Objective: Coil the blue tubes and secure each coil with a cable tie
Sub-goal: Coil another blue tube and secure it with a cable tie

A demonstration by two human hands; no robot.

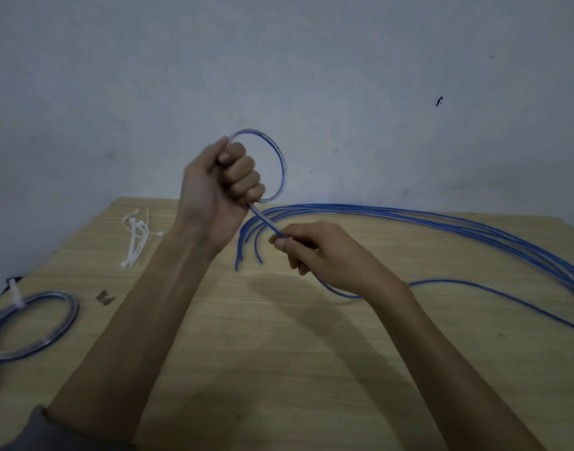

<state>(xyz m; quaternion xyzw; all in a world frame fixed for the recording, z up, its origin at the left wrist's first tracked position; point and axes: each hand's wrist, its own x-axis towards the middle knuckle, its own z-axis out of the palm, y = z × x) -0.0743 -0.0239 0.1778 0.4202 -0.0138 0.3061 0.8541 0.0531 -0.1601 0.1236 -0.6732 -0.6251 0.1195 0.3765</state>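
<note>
My left hand point(219, 187) is raised above the table and grips a blue tube, which forms a loop point(280, 164) to the right of my fist. The same tube runs down from the fist to my right hand point(324, 255), which pinches it a short way below. Past my right hand the tube point(494, 289) trails off across the table to the right. Several more loose blue tubes point(409, 214) lie in a curved bundle along the far side of the table. A finished coil point(35, 323) with a white cable tie lies at the left edge.
A bunch of white cable ties point(137, 239) lies on the wooden table point(279, 369) at the far left. A small dark scrap point(105, 297) sits near the finished coil. A pale wall stands right behind the table.
</note>
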